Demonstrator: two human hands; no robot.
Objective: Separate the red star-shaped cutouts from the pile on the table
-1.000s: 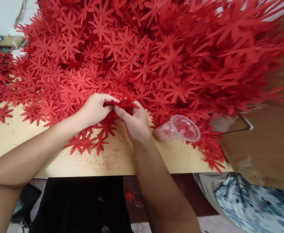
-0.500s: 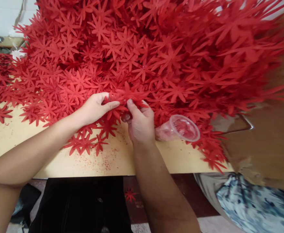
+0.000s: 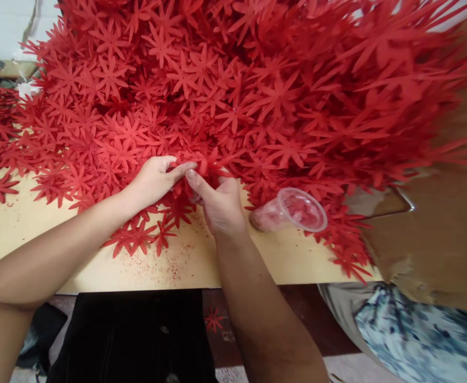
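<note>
Between my two hands, at the near side of a big heap of red star-shaped fabric petal pieces [image 3: 193, 74], is one red petal piece [image 3: 207, 166]. My left hand [image 3: 161, 178] pinches its left side between thumb and fingers. My right hand [image 3: 219, 199] is closed on the same piece, its thumb tip close to my left thumb. The fingers beneath the piece are mostly hidden. Several loose petal pieces [image 3: 141, 236] lie on the table just below my hands. A clear plastic cup [image 3: 303, 209] with reddish bits showing through it leans to the right of my right hand.
Red crumbs are scattered on the pale tabletop [image 3: 205, 266] near its front edge. A brown cardboard box [image 3: 436, 234] stands at the right, with patterned blue-white cloth [image 3: 417, 330] below it. One petal piece [image 3: 214, 320] lies on the floor.
My right hand has shifted left, bringing its thumb up to my left thumb. The petal piece between them looks more bunched. My left hand has barely moved.
</note>
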